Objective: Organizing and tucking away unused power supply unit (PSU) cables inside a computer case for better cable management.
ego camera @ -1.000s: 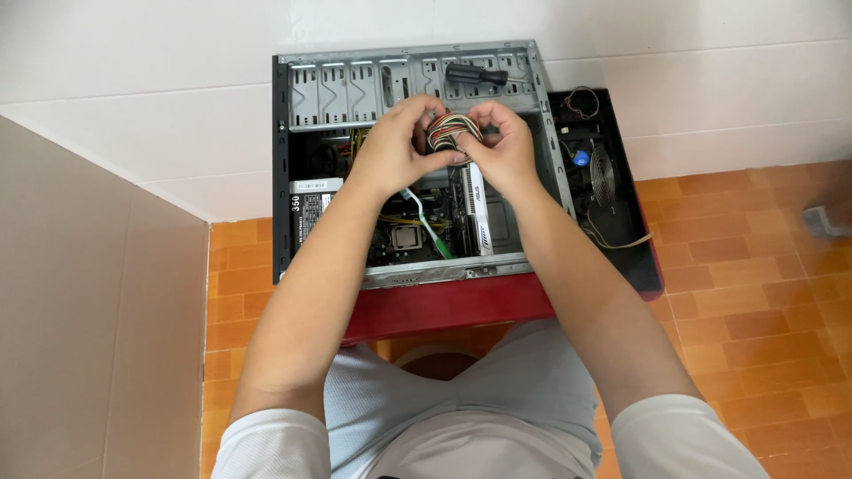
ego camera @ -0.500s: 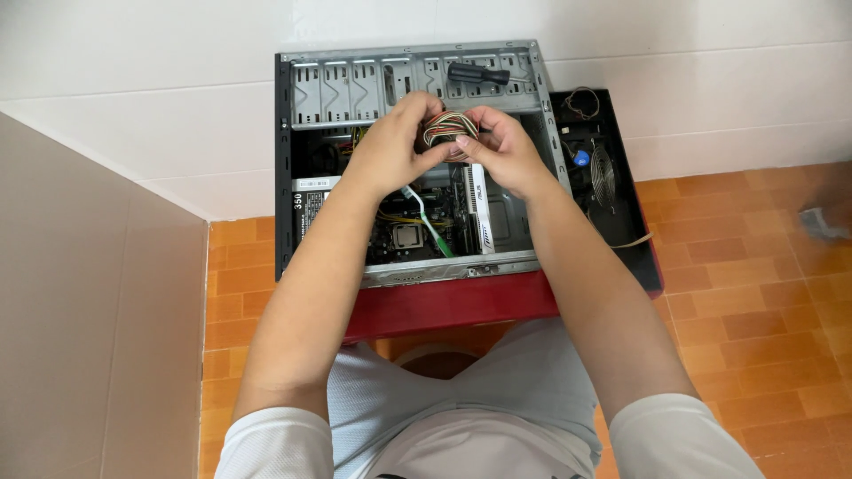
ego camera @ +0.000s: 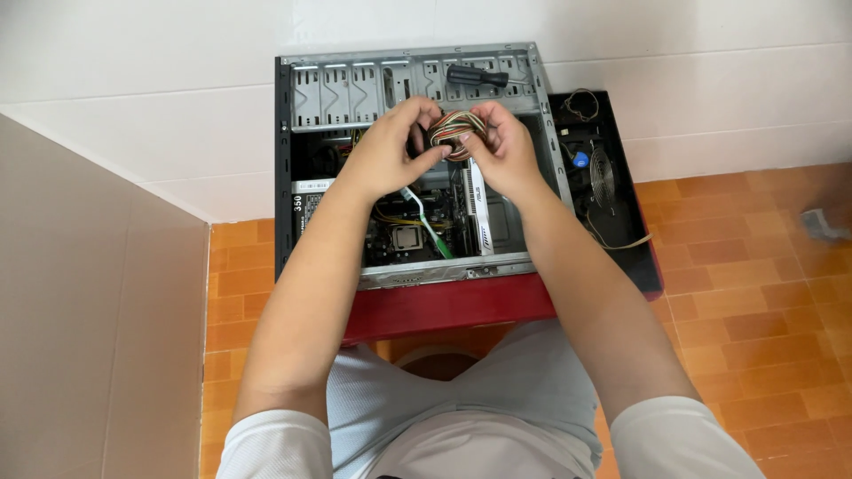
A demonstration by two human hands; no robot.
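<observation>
An open grey computer case (ego camera: pixel 417 270) lies on its side on a red stool (ego camera: pixel 444 306) in front of me. Both my hands are above its middle. My left hand (ego camera: pixel 386 151) and my right hand (ego camera: pixel 506 146) together grip a coiled bundle of multicoloured wires (ego camera: pixel 453 129) between their fingertips. Below the hands I see the motherboard with a bare processor socket (ego camera: pixel 406 237), a green cable (ego camera: pixel 430 232) and an upright white expansion card (ego camera: pixel 479 208).
A dark-handled screwdriver (ego camera: pixel 477 77) rests on the drive bays at the case's far edge. A black side panel (ego camera: pixel 612 257) holding a fan and loose wires lies to the right. White tiled wall behind, orange tiled floor around, beige wall at left.
Both hands have risen slightly toward the drive bays with the wire bundle, which looks more tightly coiled between the fingers.
</observation>
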